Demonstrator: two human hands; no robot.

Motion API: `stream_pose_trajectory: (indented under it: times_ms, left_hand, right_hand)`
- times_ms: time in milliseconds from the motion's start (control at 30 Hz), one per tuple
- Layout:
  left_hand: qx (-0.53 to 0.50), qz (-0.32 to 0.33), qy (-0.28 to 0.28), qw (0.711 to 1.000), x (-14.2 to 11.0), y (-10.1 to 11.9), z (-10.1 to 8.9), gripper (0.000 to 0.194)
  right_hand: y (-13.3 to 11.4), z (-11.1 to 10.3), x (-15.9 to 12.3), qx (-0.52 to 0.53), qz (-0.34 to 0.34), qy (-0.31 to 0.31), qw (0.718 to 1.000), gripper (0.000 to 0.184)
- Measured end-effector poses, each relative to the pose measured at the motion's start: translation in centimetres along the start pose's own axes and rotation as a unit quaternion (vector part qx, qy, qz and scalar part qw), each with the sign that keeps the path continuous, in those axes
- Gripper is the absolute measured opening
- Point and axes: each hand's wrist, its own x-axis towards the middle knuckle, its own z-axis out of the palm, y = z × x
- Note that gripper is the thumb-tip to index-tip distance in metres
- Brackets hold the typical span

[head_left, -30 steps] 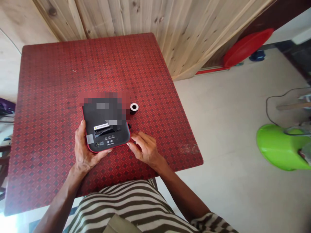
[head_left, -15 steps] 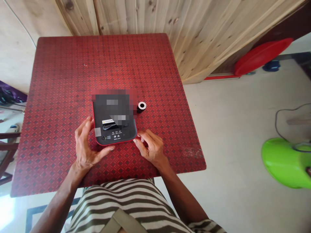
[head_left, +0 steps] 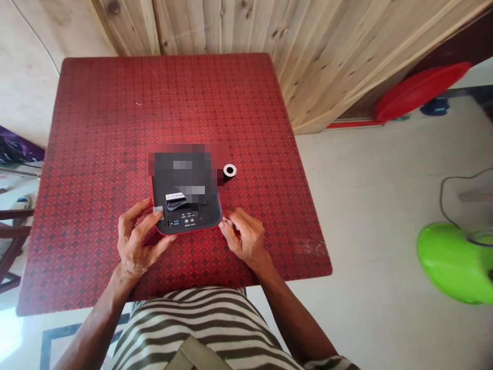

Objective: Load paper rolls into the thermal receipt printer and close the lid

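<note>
A flat black device with a thin red rim and rounded corners lies in front of me. It has small white symbols and a white warning label near its near end; its far part is pixelated. My left hand holds the near left corner, its index fingertip on a pale square tab and its thumb along the near edge. At the near right corner, my right hand pinches the rim between thumb and curled fingers. Just right of the device stands a small black roll with a white ring on top.
The device rests over a red patterned table against a wooden plank wall. On the floor to the right are a green plastic stool and a cable. A red round board leans farther back.
My left index finger has come off the side and down onto the pale tab at the corner. My right hand stays at the right corner. The view has shifted left.
</note>
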Motion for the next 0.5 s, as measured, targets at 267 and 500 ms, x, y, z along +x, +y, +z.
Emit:
stream_pose_trajectory:
  times_ms: [267, 500]
  left_hand:
    - [-0.113, -0.079, -0.008, 0.99, -0.24, 0.01, 0.34, 0.061]
    - [-0.128, -0.092, -0.011, 0.987, -0.44, -0.26, 0.61, 0.055]
  right_hand:
    - [0.2, 0.16, -0.15, 0.022, 0.004, 0.012, 1.0, 0.024]
    - [0.03, -0.79, -0.12, 0.032, 0.031, 0.045, 0.998, 0.03]
